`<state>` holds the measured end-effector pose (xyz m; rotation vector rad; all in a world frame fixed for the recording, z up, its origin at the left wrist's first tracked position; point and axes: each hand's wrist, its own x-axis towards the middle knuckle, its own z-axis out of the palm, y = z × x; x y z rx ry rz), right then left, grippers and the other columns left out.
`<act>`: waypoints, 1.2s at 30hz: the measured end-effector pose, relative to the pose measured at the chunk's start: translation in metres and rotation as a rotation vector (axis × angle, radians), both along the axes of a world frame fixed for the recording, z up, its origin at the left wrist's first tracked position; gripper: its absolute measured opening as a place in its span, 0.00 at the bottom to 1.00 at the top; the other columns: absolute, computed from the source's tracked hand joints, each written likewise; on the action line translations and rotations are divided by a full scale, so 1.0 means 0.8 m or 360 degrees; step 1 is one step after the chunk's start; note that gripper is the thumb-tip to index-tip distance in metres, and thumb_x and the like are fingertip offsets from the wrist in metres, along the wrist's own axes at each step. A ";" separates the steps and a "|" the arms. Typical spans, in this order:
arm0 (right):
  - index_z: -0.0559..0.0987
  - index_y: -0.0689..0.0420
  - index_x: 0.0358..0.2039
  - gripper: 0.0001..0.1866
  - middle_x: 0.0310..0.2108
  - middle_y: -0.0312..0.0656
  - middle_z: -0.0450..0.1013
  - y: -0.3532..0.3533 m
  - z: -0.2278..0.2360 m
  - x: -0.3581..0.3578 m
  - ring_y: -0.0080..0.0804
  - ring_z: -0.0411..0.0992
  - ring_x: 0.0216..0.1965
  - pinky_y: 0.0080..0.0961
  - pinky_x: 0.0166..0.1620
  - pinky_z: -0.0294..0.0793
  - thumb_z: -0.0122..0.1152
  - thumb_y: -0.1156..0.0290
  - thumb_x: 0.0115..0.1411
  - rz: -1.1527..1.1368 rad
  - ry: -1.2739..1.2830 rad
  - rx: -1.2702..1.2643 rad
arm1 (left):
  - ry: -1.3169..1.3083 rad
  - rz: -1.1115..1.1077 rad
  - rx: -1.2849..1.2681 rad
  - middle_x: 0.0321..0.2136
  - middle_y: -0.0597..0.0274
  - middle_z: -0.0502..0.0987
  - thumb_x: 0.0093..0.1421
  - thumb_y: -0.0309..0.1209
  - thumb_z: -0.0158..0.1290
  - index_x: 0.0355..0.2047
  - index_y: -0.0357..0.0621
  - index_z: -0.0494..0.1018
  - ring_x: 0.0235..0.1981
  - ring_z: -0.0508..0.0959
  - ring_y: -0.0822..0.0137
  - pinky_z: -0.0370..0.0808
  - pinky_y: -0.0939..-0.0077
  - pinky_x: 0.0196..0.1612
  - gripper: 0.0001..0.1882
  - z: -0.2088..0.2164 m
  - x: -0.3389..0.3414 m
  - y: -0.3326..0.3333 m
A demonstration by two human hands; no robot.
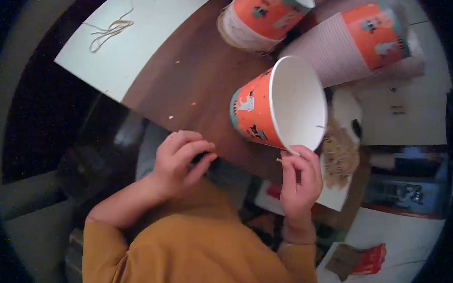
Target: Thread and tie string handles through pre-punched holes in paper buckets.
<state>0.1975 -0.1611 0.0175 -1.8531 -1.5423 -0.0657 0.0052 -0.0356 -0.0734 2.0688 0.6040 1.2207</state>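
A large orange paper cup [254,107] with a teal base and white and black figures lies tilted on the brown table, its white mouth facing right. My right hand [301,178] pinches the near edge of its rim between thumb and fingers. A tiny pale end pokes out beside those fingertips; I cannot make out what it is. On the rim's right side is a small dark mark or slit. My left hand [179,156] hovers at the table's near edge, left of the cup, fingers loosely curled and apart, nothing visible in them.
Behind stand a stack of matching cups [251,19] and a longer stack [343,45] lying over, partly in clear plastic. Cut tan strings [340,159] lie right of the cup. A looped string [113,32] rests on the white surface [145,23] at far left.
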 end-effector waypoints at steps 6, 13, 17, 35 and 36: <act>0.76 0.65 0.31 0.03 0.38 0.44 0.72 0.003 0.020 0.025 0.29 0.73 0.38 0.23 0.47 0.70 0.57 0.78 0.58 -0.0266 0.0906 0.0306 | -0.0284 -0.0054 -0.0060 0.37 0.58 0.72 0.46 0.28 0.62 0.37 0.45 0.72 0.36 0.73 0.59 0.68 0.67 0.39 0.17 0.040 0.061 0.025; 0.76 0.64 0.33 0.04 0.36 0.44 0.75 -0.007 0.029 0.049 0.30 0.73 0.38 0.26 0.47 0.71 0.57 0.77 0.58 -0.0058 0.1443 0.0370 | -0.0359 0.0000 0.0167 0.39 0.60 0.71 0.44 0.30 0.62 0.38 0.47 0.72 0.41 0.71 0.58 0.65 0.63 0.43 0.18 0.068 0.100 0.030; 0.75 0.64 0.33 0.04 0.37 0.45 0.74 -0.010 0.024 0.049 0.30 0.73 0.38 0.27 0.48 0.71 0.56 0.77 0.59 0.0006 0.1497 0.0354 | -0.0327 -0.0051 0.0346 0.42 0.61 0.71 0.43 0.30 0.61 0.40 0.47 0.72 0.45 0.70 0.57 0.65 0.63 0.47 0.20 0.068 0.105 0.014; 0.75 0.64 0.30 0.01 0.43 0.47 0.70 -0.019 0.028 0.013 0.28 0.72 0.38 0.22 0.44 0.71 0.56 0.79 0.58 0.0019 0.1111 0.0104 | -0.0048 -0.0808 0.0336 0.43 0.54 0.71 0.48 0.24 0.57 0.42 0.44 0.72 0.41 0.75 0.52 0.74 0.61 0.40 0.18 0.121 0.087 0.066; 0.75 0.64 0.30 0.01 0.43 0.47 0.70 -0.014 0.029 0.014 0.28 0.72 0.38 0.22 0.44 0.71 0.56 0.79 0.58 0.0009 0.1130 0.0116 | 0.0057 -0.0967 0.0212 0.39 0.54 0.72 0.50 0.23 0.56 0.39 0.41 0.73 0.41 0.75 0.53 0.74 0.62 0.40 0.14 0.125 0.085 0.081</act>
